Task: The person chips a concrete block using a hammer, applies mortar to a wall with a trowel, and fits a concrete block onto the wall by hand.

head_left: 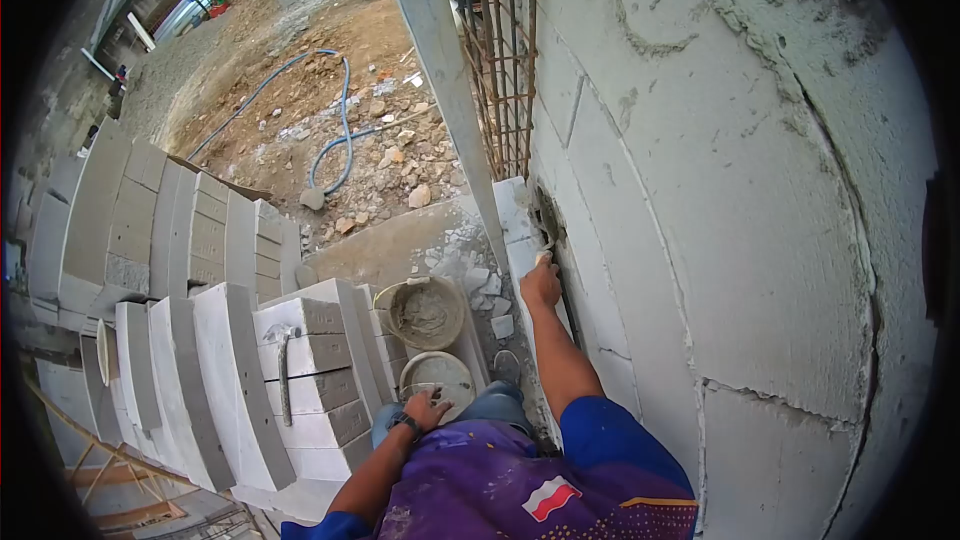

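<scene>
My right hand is closed around the handle of a small trowel. The trowel's blade is against grey mortar at the foot of the block wall, next to a low course of pale blocks. My left hand hangs at the near left rim of a round bucket, its fingers slightly apart; I see nothing in them. Just beyond stands another bucket holding wet grey mortar.
Stacked pale blocks fill the left side, with a hammer lying on them. An upright board and a rebar cage stand at the wall's end. A blue hose crosses rubble-strewn soil. Block chips litter the floor.
</scene>
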